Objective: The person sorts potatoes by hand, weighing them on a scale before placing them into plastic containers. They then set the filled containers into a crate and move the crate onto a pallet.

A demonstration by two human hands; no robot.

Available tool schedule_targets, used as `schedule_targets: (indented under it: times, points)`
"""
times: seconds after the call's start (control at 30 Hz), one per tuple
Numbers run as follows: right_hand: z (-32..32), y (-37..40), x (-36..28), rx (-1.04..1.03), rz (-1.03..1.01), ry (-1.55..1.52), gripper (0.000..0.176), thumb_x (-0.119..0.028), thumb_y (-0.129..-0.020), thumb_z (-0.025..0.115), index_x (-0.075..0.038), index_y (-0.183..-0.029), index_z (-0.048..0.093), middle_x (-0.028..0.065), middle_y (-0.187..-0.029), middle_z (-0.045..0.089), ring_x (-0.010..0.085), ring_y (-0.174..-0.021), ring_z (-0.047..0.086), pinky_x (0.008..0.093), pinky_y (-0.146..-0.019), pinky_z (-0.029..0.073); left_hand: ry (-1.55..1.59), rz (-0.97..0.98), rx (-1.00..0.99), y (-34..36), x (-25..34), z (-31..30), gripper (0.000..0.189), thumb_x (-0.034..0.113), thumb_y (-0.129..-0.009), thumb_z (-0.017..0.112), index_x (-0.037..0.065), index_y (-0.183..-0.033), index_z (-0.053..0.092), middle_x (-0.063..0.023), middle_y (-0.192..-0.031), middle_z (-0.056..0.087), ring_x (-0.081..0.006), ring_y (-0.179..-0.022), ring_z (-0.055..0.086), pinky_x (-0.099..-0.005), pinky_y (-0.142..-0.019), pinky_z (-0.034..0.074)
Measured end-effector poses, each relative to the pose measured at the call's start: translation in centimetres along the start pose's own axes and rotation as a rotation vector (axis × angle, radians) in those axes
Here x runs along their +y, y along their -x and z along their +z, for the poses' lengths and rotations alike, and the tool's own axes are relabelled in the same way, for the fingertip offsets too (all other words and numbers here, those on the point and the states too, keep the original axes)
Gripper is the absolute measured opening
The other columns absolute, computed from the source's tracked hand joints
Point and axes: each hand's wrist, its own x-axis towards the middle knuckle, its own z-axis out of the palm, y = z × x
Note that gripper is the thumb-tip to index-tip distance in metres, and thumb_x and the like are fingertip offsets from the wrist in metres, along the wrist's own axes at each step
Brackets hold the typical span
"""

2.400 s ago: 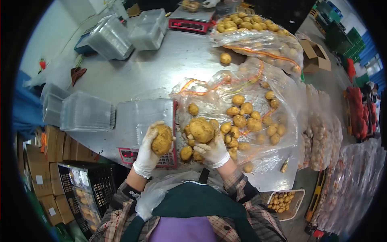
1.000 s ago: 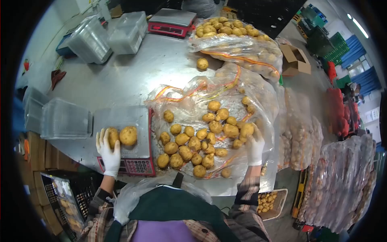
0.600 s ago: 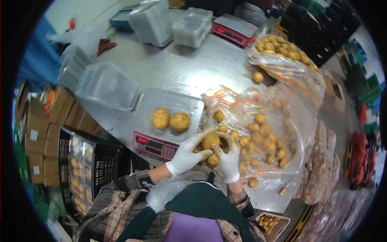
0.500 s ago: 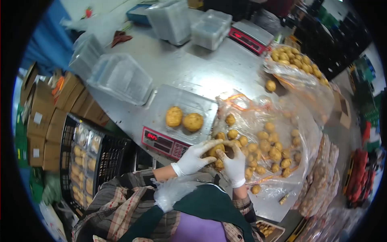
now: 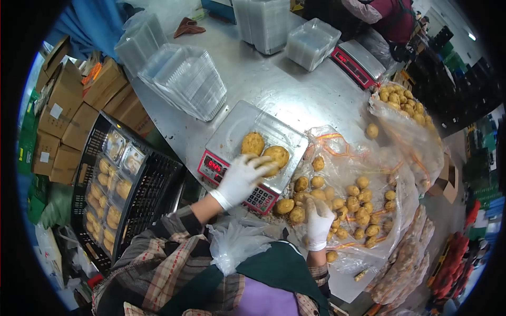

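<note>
Potatoes (image 5: 276, 155) at frame centre looked firm, weighty, best cupped round the middle; left hand (image 5: 241, 180) grasped 1; right hand (image 5: 320, 225), I couldn't tell.

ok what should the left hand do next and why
The left hand should probably let go of the potato it touches and lift away: it is over the scale, whose display is lit, and its touch could skew the reading.
</note>
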Motion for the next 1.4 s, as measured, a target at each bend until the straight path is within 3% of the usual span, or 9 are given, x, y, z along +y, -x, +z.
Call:
schedule_targets:
  times: [0.23, 0.4, 0.5, 0.73, 0.97, 1.03, 1.17, 1.23, 1.4]
  points:
    - [-1.5, -0.8, 3.5, -0.014, 0.028, -0.092, 0.016, -0.004, -0.093, 0.057, 0.010, -0.098, 0.064, 0.0138, -0.091, 0.069, 0.0175, -0.080, 0.067, 0.0287, -0.076, 0.053, 0.098, -0.297, 0.428, 2.6, -7.4, -5.1, 0.028, 0.007, -0.084, 0.062, 0.005, -0.112, 0.066, -0.0153, -0.108, 0.067, -0.0313, -0.106, 0.059, -0.0368, -0.096, 0.044]
    - [-2.5, -4.9, 5.5, 0.014, 0.023, -0.015, 0.022, -0.011, -0.095, 0.057, 0.009, -0.102, 0.064, 0.0108, -0.088, 0.068, 0.0148, -0.082, 0.064, 0.0280, -0.072, 0.052, 0.416, -0.504, 0.713, 5.2, -12.1, -9.8, 0.021, 0.009, -0.096, 0.055, -0.002, -0.112, 0.064, -0.0064, -0.103, 0.068, -0.0103, -0.097, 0.060, -0.0251, -0.090, 0.045]
    - [-1.8, -8.4, 3.3, 0.012, -0.037, 0.194, 0.025, -0.010, -0.095, 0.056, 0.009, -0.110, 0.062, 0.0118, -0.094, 0.068, 0.0152, -0.086, 0.065, 0.0277, -0.074, 0.052, 0.600, -0.554, 0.808, 6.2, -12.9, -11.3, 0.025, 0.015, -0.098, 0.053, -0.001, -0.114, 0.062, -0.0081, -0.103, 0.068, -0.0132, -0.096, 0.061, -0.0260, -0.088, 0.046]
    - [2.8, -17.5, 3.9, -0.042, -0.052, 0.104, 0.035, -0.011, -0.096, 0.053, 0.008, -0.125, 0.054, 0.0183, -0.119, 0.061, 0.0197, -0.102, 0.062, 0.0292, -0.086, 0.050, 0.753, -0.588, 0.740, 5.0, -11.1, -8.8, 0.025, 0.014, -0.099, 0.050, -0.003, -0.115, 0.061, -0.0084, -0.100, 0.068, -0.0129, -0.088, 0.063, -0.0253, -0.084, 0.048]
    - [6.6, -16.5, 0.8, -0.041, -0.221, -0.332, 0.053, -0.011, -0.096, 0.053, 0.010, -0.140, 0.032, 0.0244, -0.137, 0.046, 0.0266, -0.123, 0.051, 0.0352, -0.102, 0.044, 0.942, -0.643, 0.053, 4.2, -10.4, -0.7, 0.031, 0.010, -0.100, 0.042, 0.000, -0.127, 0.052, -0.0080, -0.105, 0.062, -0.0153, -0.091, 0.062, -0.0267, -0.082, 0.051]
    - [6.2, -11.7, -3.5, -0.016, -0.181, -0.005, 0.048, -0.007, -0.094, 0.053, 0.008, -0.138, 0.038, 0.0226, -0.136, 0.048, 0.0247, -0.123, 0.052, 0.0341, -0.101, 0.044, 1.134, -0.729, 0.042, 3.9, -9.1, -1.1, 0.037, 0.023, -0.102, 0.044, -0.001, -0.130, 0.049, -0.0091, -0.099, 0.061, -0.0164, -0.090, 0.063, -0.0274, -0.080, 0.052]
    - [5.0, -7.0, 2.1, -0.169, -0.253, 0.457, 0.051, -0.004, -0.085, 0.066, 0.005, -0.131, 0.049, 0.0145, -0.117, 0.061, 0.0178, -0.100, 0.060, 0.0297, -0.091, 0.047, 1.297, -0.866, 0.055, 3.1, -9.3, -1.6, 0.038, 0.025, -0.100, 0.049, -0.001, -0.128, 0.050, -0.0102, -0.098, 0.062, -0.0176, -0.088, 0.065, -0.0294, -0.078, 0.054]
    - [5.6, -5.4, 4.4, -0.145, -0.110, 0.284, 0.057, -0.006, -0.081, 0.071, 0.005, -0.132, 0.048, 0.0108, -0.106, 0.063, 0.0162, -0.091, 0.058, 0.0283, -0.085, 0.048, 1.301, -0.883, 0.052, 2.8, -9.4, -1.2, 0.032, 0.020, -0.097, 0.053, -0.001, -0.121, 0.052, -0.0109, -0.096, 0.063, -0.0182, -0.086, 0.066, -0.0294, -0.076, 0.055]
    - [6.5, -4.3, 4.6, -0.158, 0.076, 0.032, 0.018, -0.001, -0.087, 0.062, 0.006, -0.102, 0.056, 0.0134, -0.085, 0.064, 0.0204, -0.067, 0.067, 0.0282, -0.061, 0.053, 1.313, -0.891, 0.054, 2.1, -10.5, 0.1, 0.013, 0.008, -0.087, 0.064, -0.001, -0.096, 0.059, -0.0102, -0.083, 0.066, -0.0172, -0.074, 0.068, -0.0275, -0.068, 0.058]
